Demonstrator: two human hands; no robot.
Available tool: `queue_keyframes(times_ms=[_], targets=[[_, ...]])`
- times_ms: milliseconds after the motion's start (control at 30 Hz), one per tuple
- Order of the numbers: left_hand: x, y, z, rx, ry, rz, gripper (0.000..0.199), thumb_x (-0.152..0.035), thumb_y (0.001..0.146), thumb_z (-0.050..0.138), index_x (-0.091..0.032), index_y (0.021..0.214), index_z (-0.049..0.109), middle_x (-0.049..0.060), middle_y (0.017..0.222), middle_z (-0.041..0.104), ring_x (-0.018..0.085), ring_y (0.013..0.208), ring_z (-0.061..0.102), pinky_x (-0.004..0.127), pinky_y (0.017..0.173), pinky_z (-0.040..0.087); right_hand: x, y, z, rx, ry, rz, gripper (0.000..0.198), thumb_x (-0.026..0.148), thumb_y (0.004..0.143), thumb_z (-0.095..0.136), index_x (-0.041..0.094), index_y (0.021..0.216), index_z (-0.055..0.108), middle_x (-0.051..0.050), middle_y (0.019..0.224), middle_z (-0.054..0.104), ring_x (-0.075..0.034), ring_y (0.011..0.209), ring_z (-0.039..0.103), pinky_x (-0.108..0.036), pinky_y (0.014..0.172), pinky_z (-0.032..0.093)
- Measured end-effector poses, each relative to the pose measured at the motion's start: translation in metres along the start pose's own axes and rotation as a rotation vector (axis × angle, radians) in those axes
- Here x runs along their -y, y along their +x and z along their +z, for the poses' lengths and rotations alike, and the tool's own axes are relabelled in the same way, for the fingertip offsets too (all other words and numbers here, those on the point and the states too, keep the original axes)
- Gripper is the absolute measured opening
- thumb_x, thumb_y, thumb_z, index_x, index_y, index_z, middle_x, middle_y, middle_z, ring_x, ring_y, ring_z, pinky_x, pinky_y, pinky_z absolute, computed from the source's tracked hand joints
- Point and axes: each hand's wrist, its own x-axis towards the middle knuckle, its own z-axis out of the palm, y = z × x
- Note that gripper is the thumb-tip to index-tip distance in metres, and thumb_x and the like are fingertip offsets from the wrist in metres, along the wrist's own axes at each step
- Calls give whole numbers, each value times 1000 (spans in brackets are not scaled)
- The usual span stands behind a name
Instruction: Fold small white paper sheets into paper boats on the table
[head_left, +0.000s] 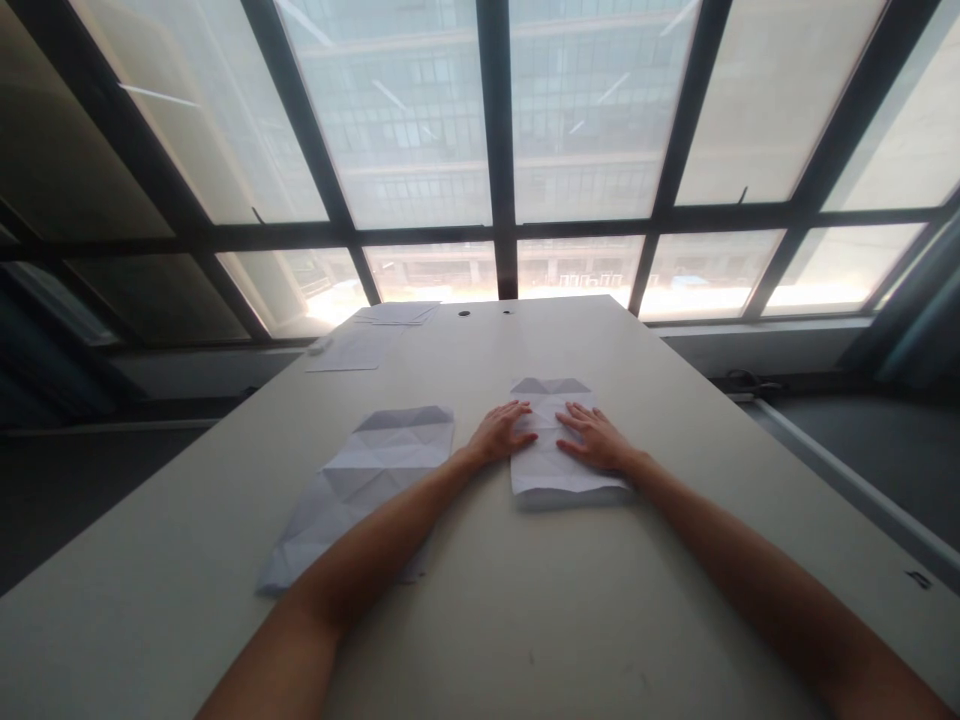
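Note:
A creased sheet of white paper lies on the table in front of me, its near edge lifting slightly off the surface. On its left side rests my left hand, fingers stretched out and flat. My right hand presses on the right side of the same sheet, fingers spread. Neither hand grips anything. To the left lies a larger creased sheet of white paper, partly covered by my left forearm.
The long white table runs toward tall windows. At its far left are several flat papers and a small pale object. Two small dark holes mark the far end. A dark mark shows near the right edge.

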Motion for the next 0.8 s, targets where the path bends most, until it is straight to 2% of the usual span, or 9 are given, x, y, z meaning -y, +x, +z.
queue_keyframes(times_ms=[67, 100, 200, 300, 433, 567, 700, 800], targets=[[-2, -1, -2, 95, 40, 28, 67, -56, 86, 63, -23, 143, 50, 9, 153, 42, 28, 145, 32, 47, 119, 21, 3, 0, -2, 36, -8, 10, 71, 61, 91, 51, 20, 148, 44, -15, 157, 34, -29, 145, 31, -48, 117, 21], [-3, -1, -3, 139, 52, 31, 70, -60, 86, 60, -24, 145, 47, 9, 155, 39, 29, 147, 28, 50, 120, 16, 5, 0, -3, 35, -13, 16, 72, 61, 90, 52, 19, 148, 44, -15, 156, 35, -29, 144, 33, -46, 117, 22], [-4, 0, -5, 185, 42, 16, 70, -63, 87, 58, -26, 145, 47, 8, 154, 40, 29, 147, 28, 52, 120, 13, 11, 0, -9, -5, -24, 24, 70, 61, 87, 58, 19, 142, 53, -15, 150, 45, -29, 138, 42, -41, 114, 30], [-2, 2, -5, 135, -4, -7, 61, -58, 85, 62, -27, 138, 57, 7, 148, 50, 29, 142, 37, 49, 119, 18, 18, 1, -13, -56, -38, 52, 58, 56, 85, 63, 21, 131, 64, -13, 139, 57, -28, 127, 55, -38, 108, 38], [4, 3, 0, 32, -101, -3, 39, -45, 84, 67, -27, 118, 72, 5, 129, 66, 24, 131, 52, 38, 114, 34, 21, 2, -13, -120, -61, 132, 32, 42, 86, 67, 26, 113, 73, -8, 120, 71, -26, 110, 65, -37, 99, 44], [10, 4, 6, -44, -169, 15, 22, -34, 85, 66, -28, 102, 78, 3, 118, 72, 21, 122, 60, 35, 107, 43, 17, 2, -8, -188, -46, 129, 19, 30, 87, 66, 25, 103, 76, -7, 107, 75, -24, 104, 66, -35, 95, 44], [11, 5, 9, -95, -200, 28, 17, -30, 86, 65, -27, 95, 79, 3, 112, 74, 22, 113, 66, 35, 102, 47, 13, 2, -6, -215, -8, 101, 16, 24, 88, 63, 24, 96, 77, -7, 99, 76, -23, 99, 67, -33, 93, 43], [5, 4, 4, -127, -196, -18, 17, -32, 88, 64, -26, 92, 80, 2, 101, 77, 23, 100, 70, 35, 95, 50, 10, 3, -7, -257, 16, 132, 15, 24, 88, 62, 22, 91, 77, -8, 93, 76, -23, 92, 68, -34, 92, 43]])
